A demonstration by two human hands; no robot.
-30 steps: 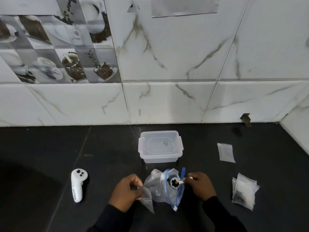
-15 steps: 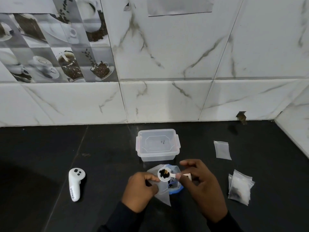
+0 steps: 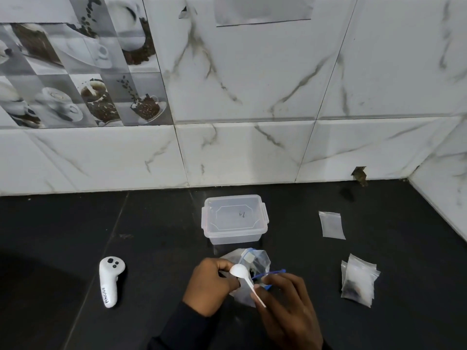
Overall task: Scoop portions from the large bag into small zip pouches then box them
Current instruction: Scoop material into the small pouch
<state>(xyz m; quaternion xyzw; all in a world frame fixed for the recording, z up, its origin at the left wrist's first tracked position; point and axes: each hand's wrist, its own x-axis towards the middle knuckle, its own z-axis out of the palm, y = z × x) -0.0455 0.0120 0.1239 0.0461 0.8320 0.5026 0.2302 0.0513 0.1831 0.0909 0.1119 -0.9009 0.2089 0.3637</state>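
Observation:
My right hand (image 3: pixel 285 309) pinches the handle of a white plastic spoon (image 3: pixel 243 276), whose bowl is turned over with its back facing up. My left hand (image 3: pixel 209 286) grips a small clear zip pouch (image 3: pixel 243 296), mostly hidden behind both hands; the spoon's bowl sits at its top. Just behind lies the large clear bag (image 3: pixel 255 261) with a blue zip strip and dark contents. A clear plastic box (image 3: pixel 235 218) with its lid on stands behind the bag.
The black counter (image 3: pixel 164 236) meets a white marble-tile wall. A white controller (image 3: pixel 110 280) lies at the left. One flat small pouch (image 3: pixel 331 224) lies at the right, and a pile of pouches (image 3: pixel 358 282) with dark contents lies nearer on the right.
The spoon came out of the large bag carrying dark material, moved left to the small pouch, and now its bowl is turned over. My left hand lifted the pouch towards it.

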